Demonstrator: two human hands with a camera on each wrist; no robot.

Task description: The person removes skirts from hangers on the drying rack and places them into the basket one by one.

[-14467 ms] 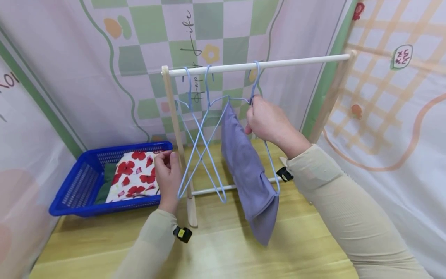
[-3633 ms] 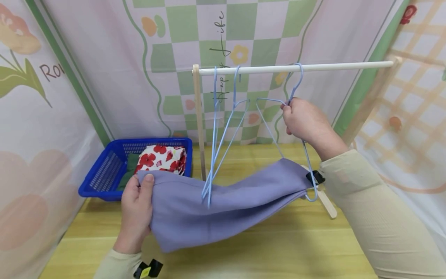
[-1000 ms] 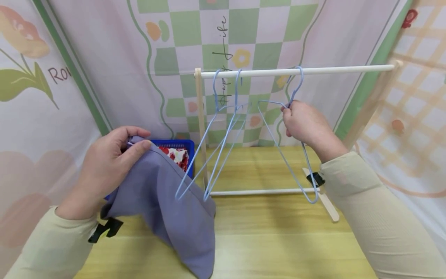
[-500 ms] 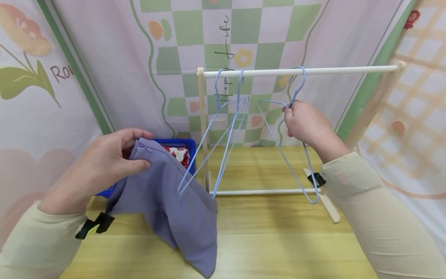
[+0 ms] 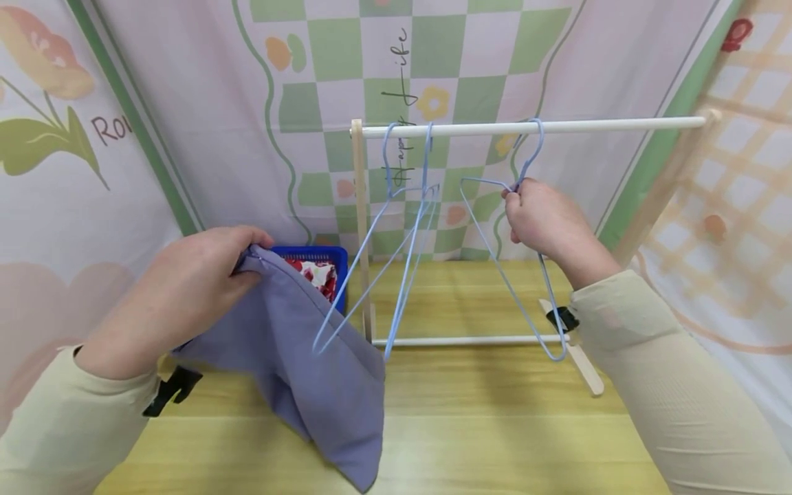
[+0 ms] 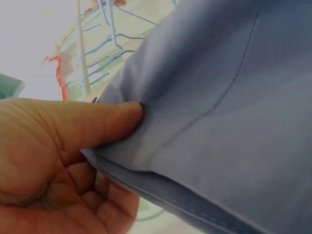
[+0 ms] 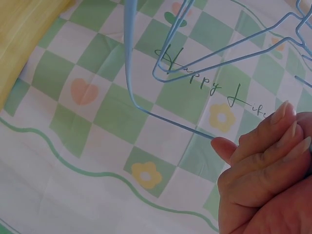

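My left hand (image 5: 176,289) pinches the edge of a lavender cloth garment (image 5: 334,392) between thumb and fingers, at left. The garment's exact kind cannot be told; it drapes down over the table, with stitched seams showing on the cloth (image 6: 209,136) in the left wrist view. My right hand (image 5: 551,223) grips a blue wire hanger (image 5: 504,275) just below its hook, which stays over the white rail (image 5: 594,125). That hanger carries no cloth. Two more bare blue hangers (image 5: 405,275) hang to the left, their lower corners in front of the garment.
Behind the garment, a blue plastic basket (image 5: 342,258) holds a red-and-white floral cloth (image 5: 318,275), partly hidden. The rack has a wooden left post (image 5: 360,206) and a lower white bar (image 5: 458,341). Patterned curtains surround the wooden table (image 5: 470,426).
The garment hung on the right hanger at first; my left hand has pulled it off to the left. Within the last second, my left fingers loosened and pinched its edge again. My right hand kept its grip.
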